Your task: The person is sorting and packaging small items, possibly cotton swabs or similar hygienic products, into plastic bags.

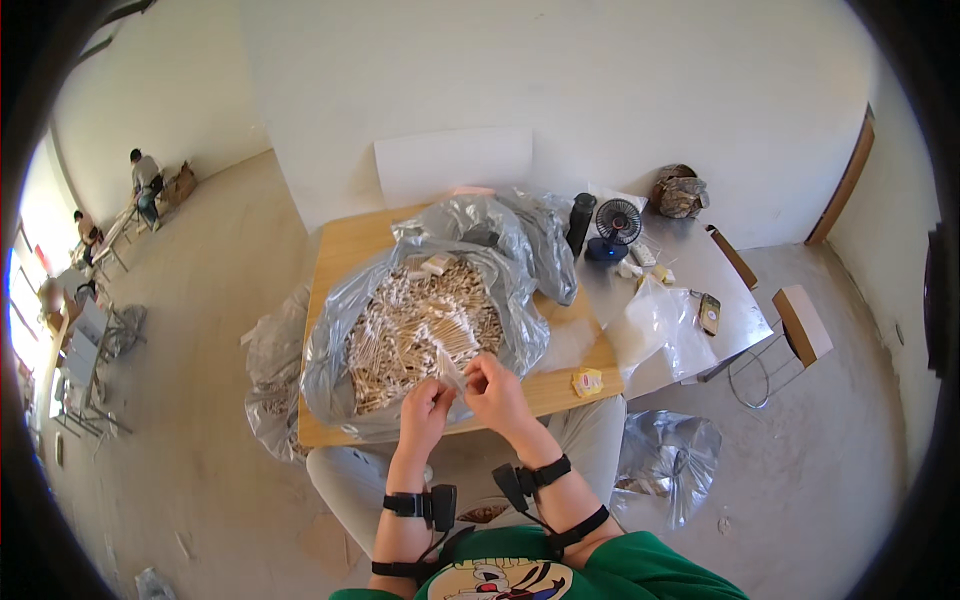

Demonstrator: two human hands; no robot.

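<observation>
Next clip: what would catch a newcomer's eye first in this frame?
The big clear plastic bag full of small pale packets, spread open over the wooden table at centre. Just in front of it, the left hand and right hand meet over a small clear packet, pinched between them. Further right, a small black desk fan stands by a dark bottle.
</observation>
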